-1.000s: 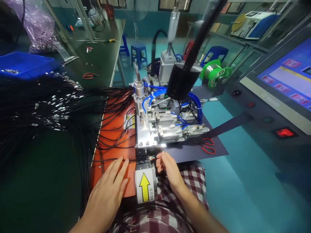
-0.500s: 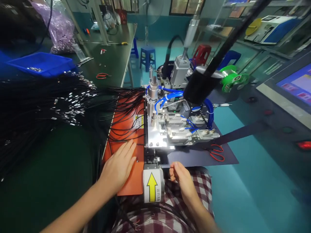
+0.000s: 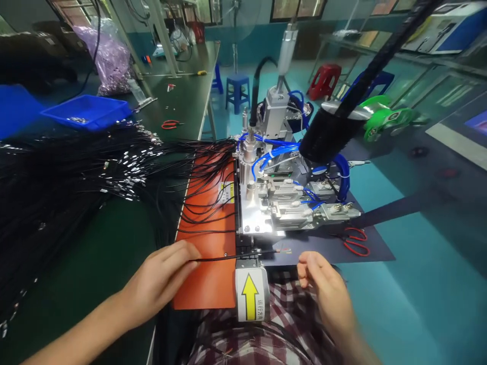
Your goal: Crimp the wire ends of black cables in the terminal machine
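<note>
At twelve o'clock on the tabletop (image 3: 114,253) stands the metal machine (image 3: 274,203), with an orange mat (image 3: 209,223) at its nine o'clock. A black cable (image 3: 228,257) lies across the mat, its stripped end at the machine's front slot. Loading appears underway; next calls for seating that end squarely. The left hand (image 3: 160,281) pinches the cable; the right hand (image 3: 323,286) hovers loosely curled, empty.

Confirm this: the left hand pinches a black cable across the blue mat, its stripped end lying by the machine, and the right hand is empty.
Wrong on the mat: the head view shows it is orange, not blue. The left hand does pinch the black cable, stripped end by the machine; the right hand looks empty.
</note>
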{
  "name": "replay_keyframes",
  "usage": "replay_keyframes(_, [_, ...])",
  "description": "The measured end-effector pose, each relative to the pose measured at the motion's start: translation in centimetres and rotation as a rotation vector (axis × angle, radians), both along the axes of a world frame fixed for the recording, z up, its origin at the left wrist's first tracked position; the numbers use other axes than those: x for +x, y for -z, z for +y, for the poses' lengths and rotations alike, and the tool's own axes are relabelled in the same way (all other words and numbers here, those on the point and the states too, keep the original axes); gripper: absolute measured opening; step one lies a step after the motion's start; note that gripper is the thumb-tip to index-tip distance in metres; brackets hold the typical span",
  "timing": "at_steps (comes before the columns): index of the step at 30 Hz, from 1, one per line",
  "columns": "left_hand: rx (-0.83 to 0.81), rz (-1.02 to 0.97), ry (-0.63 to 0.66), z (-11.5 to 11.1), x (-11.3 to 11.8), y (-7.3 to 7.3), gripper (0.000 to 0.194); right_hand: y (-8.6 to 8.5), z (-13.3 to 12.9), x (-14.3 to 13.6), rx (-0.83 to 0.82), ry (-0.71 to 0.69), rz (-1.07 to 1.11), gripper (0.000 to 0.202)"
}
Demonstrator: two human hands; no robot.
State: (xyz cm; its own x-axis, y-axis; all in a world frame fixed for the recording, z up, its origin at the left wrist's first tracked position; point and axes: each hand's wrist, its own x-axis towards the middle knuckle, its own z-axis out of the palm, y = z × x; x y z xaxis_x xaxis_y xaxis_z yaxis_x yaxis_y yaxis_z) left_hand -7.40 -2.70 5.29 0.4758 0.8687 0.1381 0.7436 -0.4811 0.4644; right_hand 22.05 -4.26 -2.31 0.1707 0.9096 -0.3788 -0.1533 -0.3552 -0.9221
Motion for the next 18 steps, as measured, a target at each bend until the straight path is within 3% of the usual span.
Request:
replay_keyframes(2, [-0.120,-0.087,0.026,-0.4,0.8,0.5,0.017,-1.0,-0.3,-0.6,0.039,-0.106,-0.047,0.023])
replay_keyframes(5, [-0.163,-0.113,-0.014,-1.6,1.6,1.9,0.015,-2.1,-0.6,-1.7,0.068,-0.284,0.082,0.033])
replay_keyframes(8, [-0.152,-0.111,-0.050,-2.5,1.9,2.6,0.011,-2.6,-0.4,-2.9,0.051,-0.294,0.304,0.022])
replay_keyframes(10, [-0.173,-0.124,-0.065,-2.8,2.6,2.2,0.010,-2.9,-0.1,-3.7,0.054,-0.261,0.332,0.012])
replay_keyframes(12, [-0.245,-0.187,-0.073,-2.8,4.1,1.4,0.022,-3.4,0.1,-4.6,0.071,-0.273,0.300,0.008])
replay_keyframes(14, [-0.395,-0.315,-0.053,-2.5,5.9,0.7,0.035,-3.8,0.2,-5.2,0.097,-0.326,0.270,0.005])
replay_keyframes(18, [-0.727,-0.589,-0.063,-1.4,8.4,0.6,0.030,-4.1,0.1,-4.8,0.101,-0.321,0.261,0.009])
